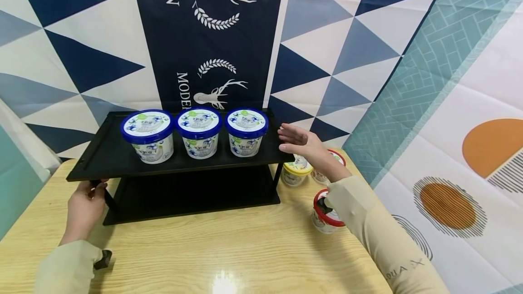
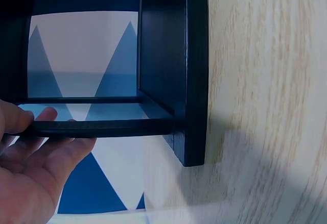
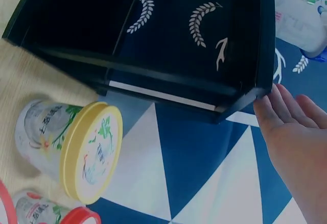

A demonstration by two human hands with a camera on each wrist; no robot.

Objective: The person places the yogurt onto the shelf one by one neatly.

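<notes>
A black two-tier rack (image 1: 196,192) stands on the wooden table. On its top shelf (image 1: 100,151) sit three white tubs with blue lids: a left tub (image 1: 153,149), a middle tub (image 1: 201,144) and a right tub (image 1: 246,142). My left hand (image 1: 83,205) grips the rack's front left post near the top, thumb and fingers around the bar (image 2: 112,127) in the left wrist view. At the opposite end, my right hand (image 1: 304,145) is held with fingers extended, fingertips right at the top shelf's right edge in the right wrist view.
Right of the rack stand a tub with a yellow lid (image 1: 294,173), a red-lidded tub (image 1: 324,223) nearer the front, partly behind the right sleeve, and another red-lidded tub (image 1: 338,157) behind. Patterned cloth (image 1: 212,35) hangs behind the table (image 1: 184,248).
</notes>
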